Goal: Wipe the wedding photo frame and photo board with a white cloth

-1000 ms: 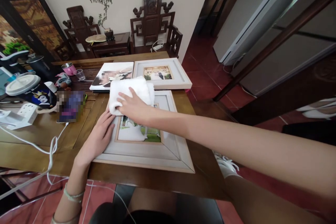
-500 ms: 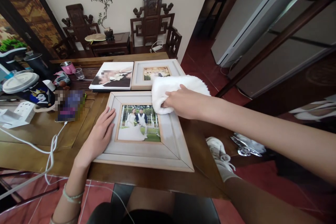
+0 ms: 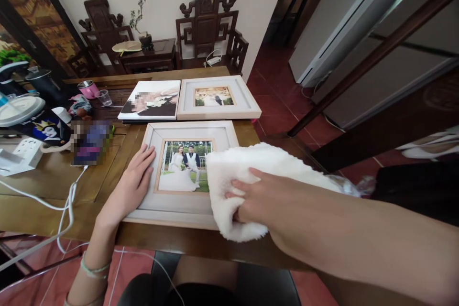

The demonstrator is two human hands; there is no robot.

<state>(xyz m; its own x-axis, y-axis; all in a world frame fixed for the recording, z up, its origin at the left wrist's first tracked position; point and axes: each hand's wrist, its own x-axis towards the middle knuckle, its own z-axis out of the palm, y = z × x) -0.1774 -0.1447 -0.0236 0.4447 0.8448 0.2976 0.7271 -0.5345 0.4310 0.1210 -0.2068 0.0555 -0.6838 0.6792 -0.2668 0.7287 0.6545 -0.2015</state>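
Dark wooden tabletop (image 3: pixel 107 186) fills the lower view of a room with carved wooden chairs (image 3: pixel 206 19) against a pale wall at 12 o'clock. A large pale picture frame (image 3: pixel 186 130) lies flat on the tabletop near its front edge, holding a photo of a couple outdoors. The left hand (image 3: pixel 134 177) lies open, palm down and fingers spread, on the frame's left rail at 9 o'clock. The right hand (image 3: pixel 261 198) is closed on a fluffy white cloth (image 3: pixel 251 162), with fingers curled into the pile. It presses the cloth onto the frame's lower right corner at 5 o'clock, where the cloth hides that corner and most of the right rail. At 12 o'clock from the large frame, just beside its top edge, lies a smaller framed photo (image 3: pixel 218 112). A frameless canvas print (image 3: pixel 150 100) sits at 11 o'clock, touching the smaller frame's left side. A blurred flat object (image 3: pixel 89 142) rests at 9 o'clock, near the left hand, and a white cable (image 3: pixel 68 201) runs from it over the table's front edge. A pink cup (image 3: pixel 88 88) stands at 10 o'clock, well apart from the frames.
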